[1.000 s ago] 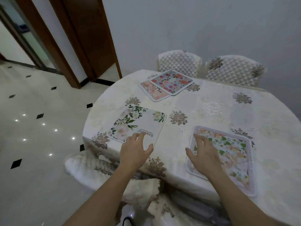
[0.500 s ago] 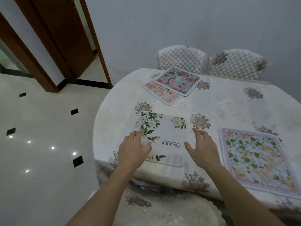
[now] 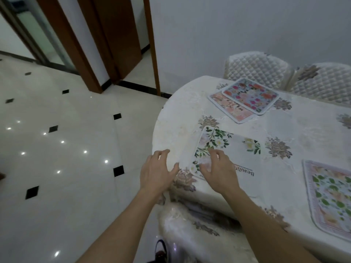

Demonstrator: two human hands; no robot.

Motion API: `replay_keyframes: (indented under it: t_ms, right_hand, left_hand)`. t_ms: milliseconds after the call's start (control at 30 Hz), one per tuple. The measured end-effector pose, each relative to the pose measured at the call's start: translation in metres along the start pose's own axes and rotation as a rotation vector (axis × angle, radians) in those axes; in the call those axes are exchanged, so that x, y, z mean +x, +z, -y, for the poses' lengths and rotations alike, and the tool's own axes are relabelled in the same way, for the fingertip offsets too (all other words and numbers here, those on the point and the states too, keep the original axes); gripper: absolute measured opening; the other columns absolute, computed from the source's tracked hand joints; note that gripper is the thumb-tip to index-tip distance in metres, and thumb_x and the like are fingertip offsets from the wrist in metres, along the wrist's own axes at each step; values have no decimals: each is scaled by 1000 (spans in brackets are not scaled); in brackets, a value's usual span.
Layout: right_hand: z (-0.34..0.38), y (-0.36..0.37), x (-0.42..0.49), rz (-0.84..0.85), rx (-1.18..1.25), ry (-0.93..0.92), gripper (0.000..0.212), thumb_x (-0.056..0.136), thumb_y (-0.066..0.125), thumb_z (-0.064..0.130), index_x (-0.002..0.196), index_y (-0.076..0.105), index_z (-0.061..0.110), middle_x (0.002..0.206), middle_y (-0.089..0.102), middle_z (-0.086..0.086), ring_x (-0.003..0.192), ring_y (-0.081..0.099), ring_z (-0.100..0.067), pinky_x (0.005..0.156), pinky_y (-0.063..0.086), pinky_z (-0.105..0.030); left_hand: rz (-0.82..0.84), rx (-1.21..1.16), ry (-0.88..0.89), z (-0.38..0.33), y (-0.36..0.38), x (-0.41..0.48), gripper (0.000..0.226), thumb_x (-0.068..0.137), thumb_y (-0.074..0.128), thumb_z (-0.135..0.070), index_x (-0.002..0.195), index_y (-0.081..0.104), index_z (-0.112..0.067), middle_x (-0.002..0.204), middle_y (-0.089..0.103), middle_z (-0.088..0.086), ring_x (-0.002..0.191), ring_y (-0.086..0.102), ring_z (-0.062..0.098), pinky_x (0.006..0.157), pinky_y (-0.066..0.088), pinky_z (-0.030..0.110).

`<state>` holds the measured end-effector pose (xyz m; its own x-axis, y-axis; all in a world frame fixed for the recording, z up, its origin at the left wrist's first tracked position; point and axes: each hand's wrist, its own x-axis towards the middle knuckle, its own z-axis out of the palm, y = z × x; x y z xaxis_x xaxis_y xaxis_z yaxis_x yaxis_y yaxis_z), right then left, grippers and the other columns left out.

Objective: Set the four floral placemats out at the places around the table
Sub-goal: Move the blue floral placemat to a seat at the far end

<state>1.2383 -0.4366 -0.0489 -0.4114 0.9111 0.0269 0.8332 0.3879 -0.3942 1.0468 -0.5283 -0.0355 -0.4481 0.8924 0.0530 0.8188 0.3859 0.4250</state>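
A white placemat (image 3: 239,150) with green leaves and the word "Beautiful" lies flat near the table's left edge. My right hand (image 3: 218,171) hovers over its near left corner, fingers spread, holding nothing. My left hand (image 3: 156,171) is open just left of the mat, at the table's rim. A pink-bordered leafy placemat (image 3: 330,194) lies at the right, cut off by the frame. At the far side, a blue placemat with red flowers (image 3: 250,94) lies overlapping a peach one (image 3: 228,107).
The oval table (image 3: 313,133) wears a cream floral cloth. Two quilted chair backs (image 3: 256,67) stand behind it against the wall. A covered chair seat (image 3: 190,224) is tucked below the near edge. Glossy tiled floor (image 3: 66,149) and wooden door frames (image 3: 117,40) lie to the left.
My view has swung left, so the table sits further right. Both hands have shifted to the white mat's left end; the right hand left the mat's right side.
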Motion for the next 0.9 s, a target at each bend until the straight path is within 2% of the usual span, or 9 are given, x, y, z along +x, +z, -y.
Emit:
replay_keyframes:
  t_ms: [100,200,467,667,900]
  right_hand:
    - [40,22,17,18,7,-8,65,91,52,51,145,41,18,140,50,-10,125,49,-29,100,45,-45]
    - [79,47,48,37,-29,-19,66,92,50,53,147,38,19,144,47,-9,129,47,-29,103,43,-45]
    - [175,91,140,20,-98,85,66,93,51,51,148,38,16,144,47,-12,126,49,-32,99,44,-45]
    - [210,101,187,-2,-115,186,65,93,52,51,146,41,15,141,50,-12,123,51,-32,98,45,-45]
    - [194,109,253,-51,-85,370,65,93,50,51,147,38,18,144,46,-9,127,47,-30,101,42,-45]
  left_hand:
    - [-13,-2,-34,39,-16,13,59,92,52,-53,143,47,-24,139,55,1,123,51,25,97,47,40]
    - [-19,-9,-42,87,-32,41,58,92,53,-52,143,47,-23,139,55,2,122,52,26,94,46,39]
    - [34,4,81,206,-70,148,58,91,55,-52,140,52,-21,133,59,5,115,56,29,89,48,40]
    - [106,-21,157,227,-81,220,58,92,55,-52,141,50,-23,135,58,4,116,55,27,88,48,40]
    - [180,-26,292,224,-63,324,58,90,54,-54,139,51,-23,130,60,5,112,57,29,87,52,44]
